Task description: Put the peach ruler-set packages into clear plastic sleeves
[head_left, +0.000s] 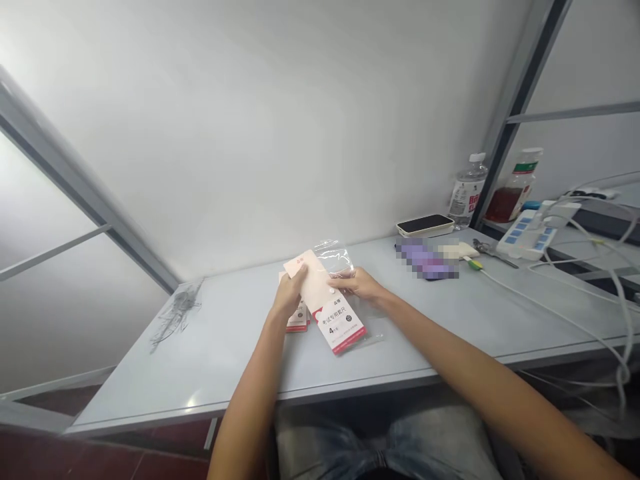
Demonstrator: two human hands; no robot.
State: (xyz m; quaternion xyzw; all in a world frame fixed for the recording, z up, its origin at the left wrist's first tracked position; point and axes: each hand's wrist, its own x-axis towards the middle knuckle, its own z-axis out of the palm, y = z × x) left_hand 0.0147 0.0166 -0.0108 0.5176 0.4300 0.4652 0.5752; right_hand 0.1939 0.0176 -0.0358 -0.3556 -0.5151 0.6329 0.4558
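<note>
A long white card with a red printed end (330,307) lies slanted on the grey table (450,333). My left hand (289,293) pinches its upper left edge, fingers closed on it. My right hand (361,285) grips its right side together with a clear plastic sleeve (334,257) that sticks up behind the card. A second red and white card (299,319) lies under my left hand, partly hidden.
At the back right lie a phone (425,225), a blurred purple item (427,261), two bottles (468,191) and a power strip (527,233) with white cables (565,320) trailing over the table. A scribbled dark mark (175,313) is at the left. My knees show below the table edge.
</note>
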